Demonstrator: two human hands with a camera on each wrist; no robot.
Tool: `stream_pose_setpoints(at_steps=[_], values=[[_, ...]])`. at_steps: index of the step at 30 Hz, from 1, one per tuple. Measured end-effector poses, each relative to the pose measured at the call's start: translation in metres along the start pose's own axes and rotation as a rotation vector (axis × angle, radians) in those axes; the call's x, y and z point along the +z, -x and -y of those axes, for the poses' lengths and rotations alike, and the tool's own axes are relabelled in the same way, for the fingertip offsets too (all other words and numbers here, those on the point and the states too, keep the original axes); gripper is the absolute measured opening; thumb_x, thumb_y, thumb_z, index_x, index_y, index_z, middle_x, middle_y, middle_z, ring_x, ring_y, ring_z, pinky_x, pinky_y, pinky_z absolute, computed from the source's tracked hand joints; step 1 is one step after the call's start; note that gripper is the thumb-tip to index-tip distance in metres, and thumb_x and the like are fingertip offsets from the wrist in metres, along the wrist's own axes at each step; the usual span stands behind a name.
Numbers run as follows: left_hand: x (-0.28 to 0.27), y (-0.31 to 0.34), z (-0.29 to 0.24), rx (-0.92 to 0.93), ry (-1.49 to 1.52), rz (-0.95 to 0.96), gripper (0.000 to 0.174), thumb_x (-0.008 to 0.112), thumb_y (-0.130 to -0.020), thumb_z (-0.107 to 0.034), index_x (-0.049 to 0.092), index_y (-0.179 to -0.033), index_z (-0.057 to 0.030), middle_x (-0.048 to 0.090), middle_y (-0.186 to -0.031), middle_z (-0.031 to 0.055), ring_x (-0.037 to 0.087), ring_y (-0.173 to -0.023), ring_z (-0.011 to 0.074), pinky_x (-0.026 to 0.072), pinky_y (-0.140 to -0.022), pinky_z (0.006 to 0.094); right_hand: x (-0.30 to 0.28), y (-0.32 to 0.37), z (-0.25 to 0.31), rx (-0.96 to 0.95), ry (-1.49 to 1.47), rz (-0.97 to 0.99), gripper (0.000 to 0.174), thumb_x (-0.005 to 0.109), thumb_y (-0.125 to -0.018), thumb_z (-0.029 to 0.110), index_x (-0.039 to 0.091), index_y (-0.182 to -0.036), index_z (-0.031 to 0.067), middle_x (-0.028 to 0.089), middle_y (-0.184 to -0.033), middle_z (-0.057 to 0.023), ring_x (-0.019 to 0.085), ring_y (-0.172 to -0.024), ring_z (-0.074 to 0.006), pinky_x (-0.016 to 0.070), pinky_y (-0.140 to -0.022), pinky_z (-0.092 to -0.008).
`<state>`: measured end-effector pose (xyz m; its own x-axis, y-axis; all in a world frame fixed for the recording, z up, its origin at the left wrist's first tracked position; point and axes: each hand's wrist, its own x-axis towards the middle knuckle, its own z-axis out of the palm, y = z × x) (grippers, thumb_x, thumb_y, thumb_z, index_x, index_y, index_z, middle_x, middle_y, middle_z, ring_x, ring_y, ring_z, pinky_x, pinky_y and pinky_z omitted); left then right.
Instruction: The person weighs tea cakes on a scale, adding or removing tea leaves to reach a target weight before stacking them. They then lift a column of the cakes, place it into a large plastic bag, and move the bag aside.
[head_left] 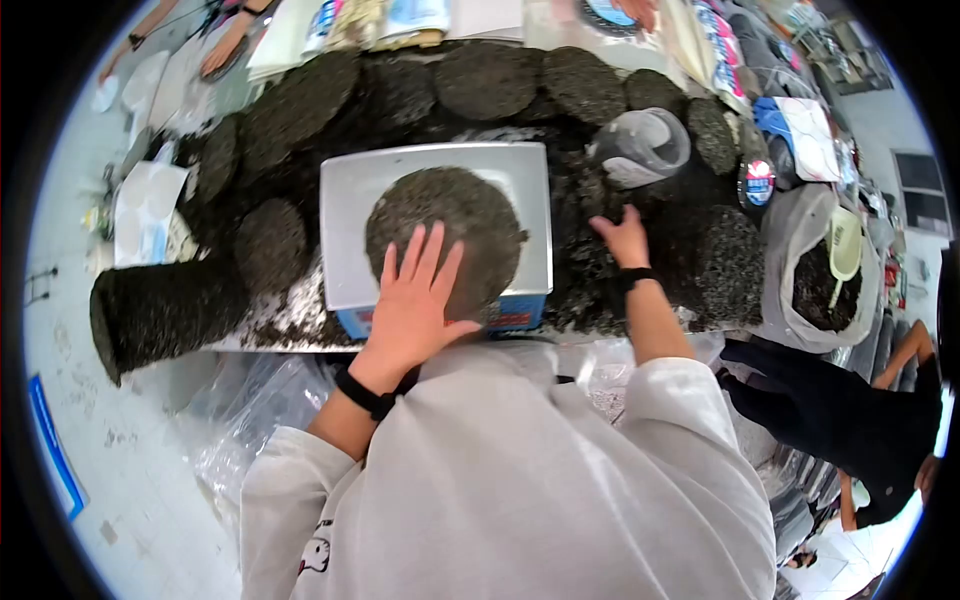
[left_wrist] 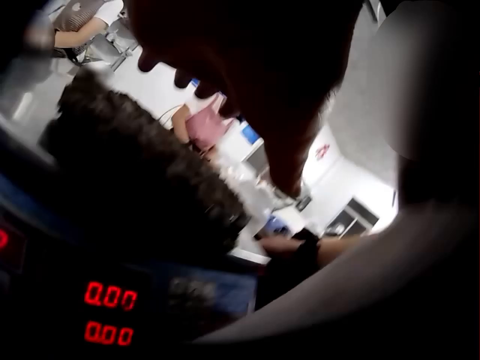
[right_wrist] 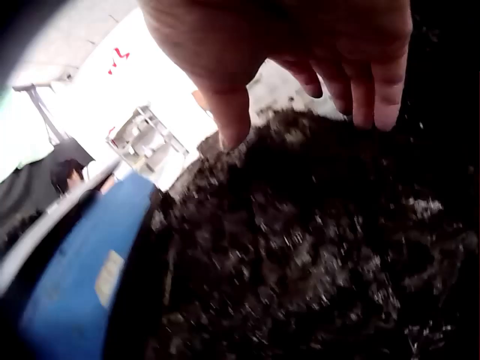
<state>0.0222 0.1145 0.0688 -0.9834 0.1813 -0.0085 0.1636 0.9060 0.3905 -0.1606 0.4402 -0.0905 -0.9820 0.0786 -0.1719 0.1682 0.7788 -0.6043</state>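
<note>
A thick round block of dark soil-like material (head_left: 420,200) lies on the silver pan (head_left: 345,180) of a blue weighing scale (head_left: 515,312). Over the block's near half, my left hand (head_left: 415,305) is held with straight, spread fingers. The left wrist view has the block's rough side (left_wrist: 150,165) below that hand, and red digits 0.00 (left_wrist: 110,295) on the scale's display. To the right of the scale, my right hand (head_left: 625,242) reaches over loose dark soil (right_wrist: 300,247). Its fingers point down to the soil, thumb apart, with nothing held between them.
More dark round blocks (head_left: 487,80) ring the back of the table. A cylinder of the same material (head_left: 165,310) lies at the left edge. At right stand a clear plastic jar (head_left: 625,165) and a white sack (head_left: 785,290) with a pale green scoop (head_left: 846,245). Other people are nearby.
</note>
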Motion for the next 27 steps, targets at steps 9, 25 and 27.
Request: stream_pose_setpoints(at_steps=[9, 25, 27], values=[[0.015, -0.011, 0.02, 0.046, -0.025, 0.187, 0.091, 0.082, -0.062, -0.024, 0.036, -0.14, -0.0108, 0.027, -0.149, 0.0148, 0.024, -0.138, 0.032, 0.02, -0.112, 0.0503, -0.009, 0.015, 0.005, 0.044, -0.006, 0.006, 0.07, 0.074, -0.077, 0.027, 0.042, -0.134, 0.0044, 0.05, -0.13, -0.0197, 0.048, -0.119, -0.0357, 0.0427, -0.097, -0.0433], [-0.033, 0.015, 0.027, -0.149, 0.543, -0.477, 0.063, 0.044, -0.072, 0.012, 0.044, -0.134, 0.0017, 0.045, -0.139, 0.0182, 0.043, -0.129, 0.0298, 0.0305, -0.108, 0.036, -0.005, -0.002, 0.031, 0.004, -0.139, -0.061, 0.061, 0.074, -0.071, 0.016, 0.05, -0.125, -0.0028, 0.059, -0.118, -0.0211, 0.057, -0.109, -0.033, 0.0458, -0.09, -0.0375], [-0.037, 0.023, 0.026, -0.152, 0.546, -0.486, 0.063, 0.044, -0.072, 0.011, 0.044, -0.134, 0.0013, 0.045, -0.139, 0.0179, 0.043, -0.129, 0.0295, 0.0305, -0.108, 0.0362, 0.006, -0.006, 0.029, 0.04, -0.046, -0.003, 0.06, 0.072, -0.071, 0.019, 0.051, -0.122, -0.0041, 0.06, -0.114, -0.0221, 0.057, -0.107, -0.0353, 0.0469, -0.088, -0.0406]])
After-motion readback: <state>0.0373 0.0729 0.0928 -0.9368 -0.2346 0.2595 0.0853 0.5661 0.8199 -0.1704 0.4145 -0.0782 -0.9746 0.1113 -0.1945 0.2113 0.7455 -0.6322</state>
